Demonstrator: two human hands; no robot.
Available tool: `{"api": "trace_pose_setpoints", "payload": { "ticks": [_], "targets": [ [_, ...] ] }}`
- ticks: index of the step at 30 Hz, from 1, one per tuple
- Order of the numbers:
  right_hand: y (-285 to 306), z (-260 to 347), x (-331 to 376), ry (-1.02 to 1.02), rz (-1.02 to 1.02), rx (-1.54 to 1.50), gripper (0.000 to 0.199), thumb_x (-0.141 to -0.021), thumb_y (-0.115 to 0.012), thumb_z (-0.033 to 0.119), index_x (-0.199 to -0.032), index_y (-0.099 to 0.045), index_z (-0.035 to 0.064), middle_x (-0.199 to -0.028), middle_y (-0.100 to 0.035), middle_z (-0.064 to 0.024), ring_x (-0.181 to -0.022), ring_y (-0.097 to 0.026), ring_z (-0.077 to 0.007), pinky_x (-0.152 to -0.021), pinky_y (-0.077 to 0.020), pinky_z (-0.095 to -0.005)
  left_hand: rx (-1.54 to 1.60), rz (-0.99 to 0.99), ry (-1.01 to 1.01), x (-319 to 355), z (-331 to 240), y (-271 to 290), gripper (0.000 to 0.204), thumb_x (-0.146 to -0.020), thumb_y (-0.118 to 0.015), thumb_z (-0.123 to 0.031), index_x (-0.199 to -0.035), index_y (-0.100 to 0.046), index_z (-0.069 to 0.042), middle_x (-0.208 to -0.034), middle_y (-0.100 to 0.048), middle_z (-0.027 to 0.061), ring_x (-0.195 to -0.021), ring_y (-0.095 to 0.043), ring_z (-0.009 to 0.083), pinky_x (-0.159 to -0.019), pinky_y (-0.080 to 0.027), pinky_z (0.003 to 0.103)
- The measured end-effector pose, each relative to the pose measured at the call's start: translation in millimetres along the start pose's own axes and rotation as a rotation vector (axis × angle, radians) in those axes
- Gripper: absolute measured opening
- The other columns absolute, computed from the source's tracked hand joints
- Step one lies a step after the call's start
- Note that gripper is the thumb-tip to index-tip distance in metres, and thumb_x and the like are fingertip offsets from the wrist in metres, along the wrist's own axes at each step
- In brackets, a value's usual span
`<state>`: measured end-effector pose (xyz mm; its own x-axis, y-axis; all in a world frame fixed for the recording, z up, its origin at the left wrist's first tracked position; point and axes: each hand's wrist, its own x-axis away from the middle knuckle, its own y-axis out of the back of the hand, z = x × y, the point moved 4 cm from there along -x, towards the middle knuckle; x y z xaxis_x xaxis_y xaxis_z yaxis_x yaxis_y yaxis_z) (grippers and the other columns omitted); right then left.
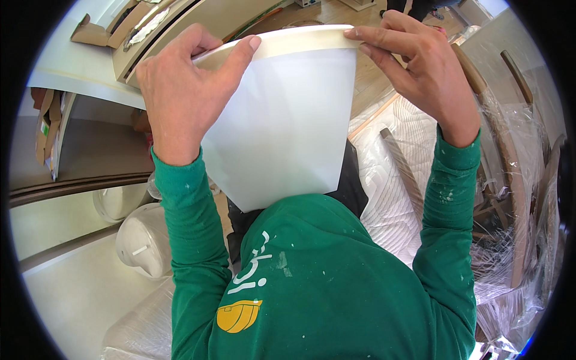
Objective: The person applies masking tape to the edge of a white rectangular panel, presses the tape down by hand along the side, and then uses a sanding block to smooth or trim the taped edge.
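Note:
A smooth white sheet (282, 120) hangs in front of my body, wide at the top and narrower at the bottom. A cream band (300, 41) runs along its upper edge; I cannot tell whether it is tape or a fold. My left hand (186, 84) grips the upper left part, thumb on the near face and fingers behind the edge. At the upper right corner, my right hand (414, 66) pinches the band between thumb and fingers. The sheet's lower end meets my green shirt (336, 270), near my dark trousers.
Plastic-wrapped furniture (504, 180) crowds the right side, beside a quilted mattress (390, 180) in clear film. At left are a shelf unit (90, 129) and a white bucket (144, 243). A cardboard box (105, 33) lies at upper left. Another person's legs (419, 8) show far off.

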<state>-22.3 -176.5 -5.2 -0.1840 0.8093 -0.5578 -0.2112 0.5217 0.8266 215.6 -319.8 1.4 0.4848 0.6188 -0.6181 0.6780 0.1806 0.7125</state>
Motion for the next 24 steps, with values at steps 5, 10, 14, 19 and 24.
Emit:
{"api": "trace_pose_setpoints", "payload": {
  "ticks": [5, 10, 14, 19, 24],
  "targets": [
    [-1.5, -1.8, 2.9, -0.035, 0.004, -0.011, 0.033, -0.093, -0.075, 0.008, -0.125, -0.078, 0.0139, -0.081, -0.049, -0.0035, -0.066, -0.049, -0.0173, -0.059, -0.0413, -0.0345, -0.058, -0.007, -0.062, -0.5, -4.8, -3.4, 0.049, -0.08, -0.083, -0.048, -0.074, -0.067, -0.003, -0.059, -0.062, 0.0127, -0.053, -0.058, 0.0316, -0.058, -0.047, 0.041],
    [-2.0, -4.3, 5.3, -0.024, -0.011, 0.0, 0.034, -0.092, -0.075, 0.008, -0.125, -0.077, 0.0138, -0.082, -0.049, -0.0041, -0.068, -0.051, -0.0182, -0.06, -0.0427, -0.0354, -0.099, 0.022, -0.095, -2.9, -12.4, -3.2, 0.053, -0.082, -0.083, -0.053, -0.082, -0.072, -0.001, -0.063, -0.065, 0.0139, -0.056, -0.061, 0.0307, -0.061, -0.05, 0.04],
    [-1.9, -4.7, 6.4, -0.036, -0.014, 0.007, 0.033, -0.092, -0.076, 0.008, -0.125, -0.077, 0.0132, -0.082, -0.05, -0.0046, -0.069, -0.052, -0.0193, -0.061, -0.0436, -0.0365, -0.184, 0.083, -0.114, -3.4, -24.0, -3.9, 0.058, -0.084, -0.083, -0.055, -0.094, -0.078, 0.001, -0.074, -0.072, 0.0145, -0.062, -0.064, 0.0235, -0.067, -0.053, 0.036],
    [-2.9, -5.8, 5.7, -0.028, -0.016, 0.02, 0.032, -0.092, -0.075, 0.009, -0.124, -0.078, 0.0124, -0.082, -0.05, -0.0053, -0.071, -0.053, -0.0208, -0.063, -0.0443, -0.0375, -0.227, 0.068, -0.212, -5.7, -24.6, -9.1, 0.054, -0.086, -0.082, -0.054, -0.093, -0.08, 0.0, -0.075, -0.073, 0.0118, -0.058, -0.063, 0.0228, -0.061, -0.05, 0.036],
    [-2.5, -5.2, 4.4, -0.035, -0.001, 0.038, 0.03, -0.093, -0.075, 0.01, -0.123, -0.078, 0.0125, -0.082, -0.05, -0.0059, -0.071, -0.054, -0.0213, -0.063, -0.0445, -0.0378, -0.169, 0.066, -0.165, -5.5, -22.6, -13.4, 0.051, -0.088, -0.081, -0.052, -0.095, -0.081, -0.001, -0.074, -0.073, 0.0115, -0.057, -0.062, 0.0244, -0.059, -0.049, 0.035]
  ]
}}
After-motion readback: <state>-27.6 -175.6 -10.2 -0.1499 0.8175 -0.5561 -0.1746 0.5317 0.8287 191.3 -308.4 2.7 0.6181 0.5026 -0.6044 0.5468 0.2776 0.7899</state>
